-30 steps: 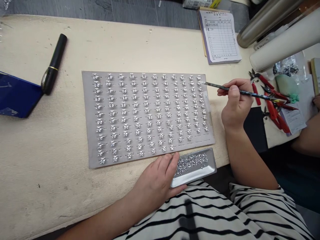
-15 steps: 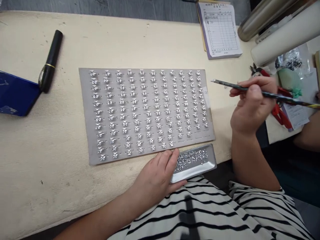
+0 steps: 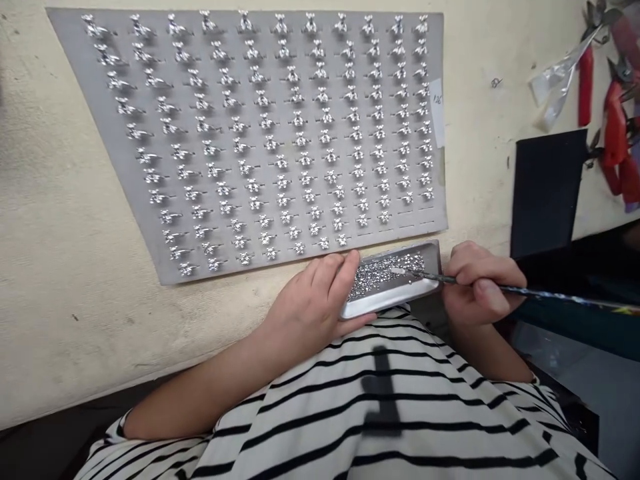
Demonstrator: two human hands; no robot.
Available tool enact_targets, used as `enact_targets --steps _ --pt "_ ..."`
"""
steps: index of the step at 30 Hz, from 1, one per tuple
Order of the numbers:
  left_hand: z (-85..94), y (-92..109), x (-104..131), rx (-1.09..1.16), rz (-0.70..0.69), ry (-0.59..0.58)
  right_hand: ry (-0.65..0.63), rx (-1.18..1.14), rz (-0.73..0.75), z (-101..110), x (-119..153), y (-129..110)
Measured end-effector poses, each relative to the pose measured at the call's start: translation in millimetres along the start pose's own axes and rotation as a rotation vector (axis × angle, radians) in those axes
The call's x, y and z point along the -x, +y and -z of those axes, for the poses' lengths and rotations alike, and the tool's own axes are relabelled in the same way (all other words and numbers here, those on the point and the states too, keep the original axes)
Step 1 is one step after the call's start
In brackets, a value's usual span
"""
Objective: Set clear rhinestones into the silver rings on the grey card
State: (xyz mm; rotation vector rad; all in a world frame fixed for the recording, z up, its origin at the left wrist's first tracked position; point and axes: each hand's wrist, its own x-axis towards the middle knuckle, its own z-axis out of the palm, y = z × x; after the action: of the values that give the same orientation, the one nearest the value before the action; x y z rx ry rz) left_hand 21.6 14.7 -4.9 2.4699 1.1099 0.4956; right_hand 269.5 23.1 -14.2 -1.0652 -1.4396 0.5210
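My left hand (image 3: 313,293) grips the left end of a small metal tray (image 3: 385,293), thumb below and fingers over its upper edge. Many tiny clear stones (image 3: 370,275) lie in the tray. Pinched in my right hand (image 3: 480,283) is a thin dark patterned stick (image 3: 545,293), its pale tip down among the stones. Just beyond the tray lies a grey board (image 3: 125,173) with rows of sparkling rings standing in slits; a few slits at its lower right hold no ring.
A single small ring (image 3: 495,83) lies right of the board. Farther right are a black flat pad (image 3: 547,190), a clear plastic bag (image 3: 560,83) and red-handled pliers (image 3: 614,127). The table edge runs beneath my forearms.
My right hand has come down and left, bringing the stick's tip from above the table into the tray. The view has shifted closer to the board. My left hand still holds the tray.
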Motion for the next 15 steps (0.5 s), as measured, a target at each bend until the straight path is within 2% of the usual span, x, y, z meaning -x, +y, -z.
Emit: enact_targets --steps 5,15 --pt "-1.0 -0.8 -0.6 -0.012 -0.011 0.017 0.029 -0.023 0.063 -1.7 3.8 4.4" --pt "-1.7 -0.7 0.2 -0.022 -0.009 0.023 -0.006 -0.048 0.024 -3.3 4.5 4.9"
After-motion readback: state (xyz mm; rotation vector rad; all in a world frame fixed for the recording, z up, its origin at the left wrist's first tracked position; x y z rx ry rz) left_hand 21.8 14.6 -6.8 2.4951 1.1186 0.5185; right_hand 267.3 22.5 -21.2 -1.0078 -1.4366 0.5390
